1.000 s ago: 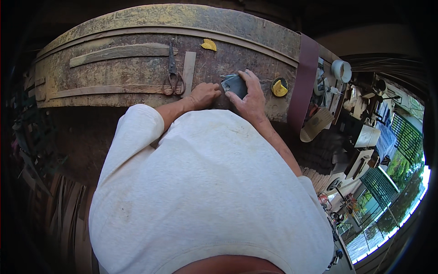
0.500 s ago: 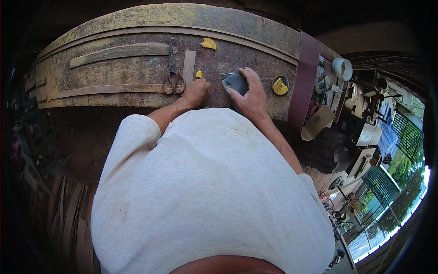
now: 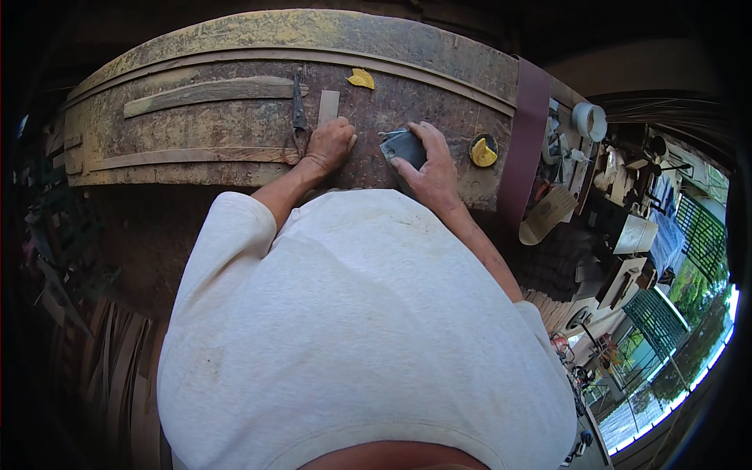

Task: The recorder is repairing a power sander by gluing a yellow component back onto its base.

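A: State?
B: The block (image 3: 404,149) is gripped over the surface (image 3: 235,129) by the right hand (image 3: 435,166); the left hand (image 3: 330,145) is curled by the scissors (image 3: 298,112), any contents hidden.
A: Hazard?
B: Scissors may be knocked if it is shifted left.

Tabletop (image 3: 219,129): wooden, worn, mottled yellow and dark brown, its outline bowed by the lens. Floor area (image 3: 149,258) below its near edge: dark brown, in shadow. Lower left: long thin wooden strips (image 3: 117,376), bundled lengthwise, dimly lit. Right side: crowded storage, including a pale board (image 3: 634,234) and a crumpled blue sheet (image 3: 666,239). Far right: two green lattice panels (image 3: 699,235), (image 3: 655,319), one above the other; green foliage (image 3: 699,286) outdoors. Light: daylight, brightest at the right opening; upper background nearly black.
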The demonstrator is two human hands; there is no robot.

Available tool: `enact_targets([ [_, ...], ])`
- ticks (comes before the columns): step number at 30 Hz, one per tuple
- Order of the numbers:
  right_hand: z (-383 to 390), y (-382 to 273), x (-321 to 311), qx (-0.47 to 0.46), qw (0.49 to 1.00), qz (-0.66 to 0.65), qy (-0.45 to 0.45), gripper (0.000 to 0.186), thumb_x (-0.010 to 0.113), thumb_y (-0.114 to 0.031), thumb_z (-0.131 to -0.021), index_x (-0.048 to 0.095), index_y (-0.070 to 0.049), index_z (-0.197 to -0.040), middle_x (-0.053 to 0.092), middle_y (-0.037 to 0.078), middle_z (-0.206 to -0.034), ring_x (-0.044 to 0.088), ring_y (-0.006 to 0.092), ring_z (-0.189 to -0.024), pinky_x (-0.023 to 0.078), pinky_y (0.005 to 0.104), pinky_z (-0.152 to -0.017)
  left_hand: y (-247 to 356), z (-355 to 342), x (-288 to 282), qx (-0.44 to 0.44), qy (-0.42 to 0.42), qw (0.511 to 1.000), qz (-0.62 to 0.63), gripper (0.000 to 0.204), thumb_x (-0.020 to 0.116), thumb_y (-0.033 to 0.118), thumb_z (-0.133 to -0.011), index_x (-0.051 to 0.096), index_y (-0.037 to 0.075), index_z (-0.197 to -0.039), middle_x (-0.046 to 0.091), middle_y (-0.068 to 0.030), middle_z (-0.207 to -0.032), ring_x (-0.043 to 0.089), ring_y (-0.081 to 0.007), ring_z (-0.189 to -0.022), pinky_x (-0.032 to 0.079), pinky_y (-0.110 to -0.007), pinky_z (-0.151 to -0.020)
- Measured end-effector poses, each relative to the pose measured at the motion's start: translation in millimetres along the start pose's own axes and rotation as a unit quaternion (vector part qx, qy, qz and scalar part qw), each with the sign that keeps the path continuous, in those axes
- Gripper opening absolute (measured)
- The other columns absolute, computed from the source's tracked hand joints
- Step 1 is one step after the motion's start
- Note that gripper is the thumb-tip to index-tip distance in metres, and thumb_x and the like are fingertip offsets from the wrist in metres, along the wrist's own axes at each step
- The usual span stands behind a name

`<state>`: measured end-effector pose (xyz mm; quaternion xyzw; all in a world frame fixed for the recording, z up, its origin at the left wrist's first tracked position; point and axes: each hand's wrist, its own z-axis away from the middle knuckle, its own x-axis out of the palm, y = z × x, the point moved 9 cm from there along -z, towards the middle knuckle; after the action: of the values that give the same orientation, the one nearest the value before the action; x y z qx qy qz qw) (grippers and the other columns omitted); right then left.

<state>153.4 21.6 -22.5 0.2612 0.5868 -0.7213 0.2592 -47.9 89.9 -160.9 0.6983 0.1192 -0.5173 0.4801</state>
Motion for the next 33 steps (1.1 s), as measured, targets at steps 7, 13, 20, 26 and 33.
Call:
enact_targets([
  [7,0,0,2,0.0,1.0,0.0,0.011,0.071,0.087,-0.023,-0.086,0.058,-0.008,-0.15,0.055,0.022,-0.156,0.053,0.0406,-0.147,0.043,0.048,-0.125,-13,-10,16,-0.057,-0.106,0.991,-0.065,0.012,0.061,0.014,-0.098,0.07,0.008,-0.091,0.069,-0.0181,-0.099,0.072,-0.0415,-0.094,0.06,-0.053,-0.081],
  [13,0,1,-2,0.002,1.0,-0.01,0.016,0.072,0.089,-0.025,-0.086,0.059,-0.008,-0.149,0.056,0.022,-0.155,0.054,0.0405,-0.145,0.045,0.0475,-0.122,-10,-11,-15,-0.133,-0.077,0.988,-0.031,0.009,0.074,0.011,-0.091,0.068,0.004,-0.092,0.079,-0.0185,-0.097,0.077,-0.0383,-0.079,0.061,-0.049,-0.069],
  [20,-1,4,-2,-0.003,1.0,-0.009,0.025,0.071,0.088,-0.025,-0.086,0.059,-0.007,-0.148,0.056,0.022,-0.155,0.054,0.0405,-0.145,0.045,0.0471,-0.121,49,22,-53,-0.376,-0.018,0.731,0.569,0.02,0.08,0.007,-0.095,0.061,0.007,-0.089,0.078,-0.0104,-0.099,0.077,-0.0176,-0.083,0.061,-0.031,-0.065],
  [26,0,0,0,-0.008,1.0,-0.005,0.026,0.072,0.089,-0.026,-0.085,0.059,-0.007,-0.148,0.056,0.022,-0.155,0.054,0.0403,-0.145,0.045,0.0471,-0.121,58,26,-33,-0.368,-0.018,0.719,0.59,0.015,0.076,0.003,-0.096,0.062,0.002,-0.091,0.078,-0.0127,-0.1,0.078,-0.0171,-0.086,0.065,-0.031,-0.072],
  [33,1,1,2,-0.005,1.0,-0.003,0.029,0.072,0.089,-0.025,-0.085,0.06,-0.007,-0.148,0.056,0.022,-0.155,0.054,0.0408,-0.145,0.046,0.0475,-0.121,60,17,-39,-0.351,-0.043,0.809,0.47,0.016,0.077,0.002,-0.093,0.062,-0.001,-0.086,0.079,-0.0128,-0.093,0.077,-0.0154,-0.082,0.063,-0.029,-0.072],
])
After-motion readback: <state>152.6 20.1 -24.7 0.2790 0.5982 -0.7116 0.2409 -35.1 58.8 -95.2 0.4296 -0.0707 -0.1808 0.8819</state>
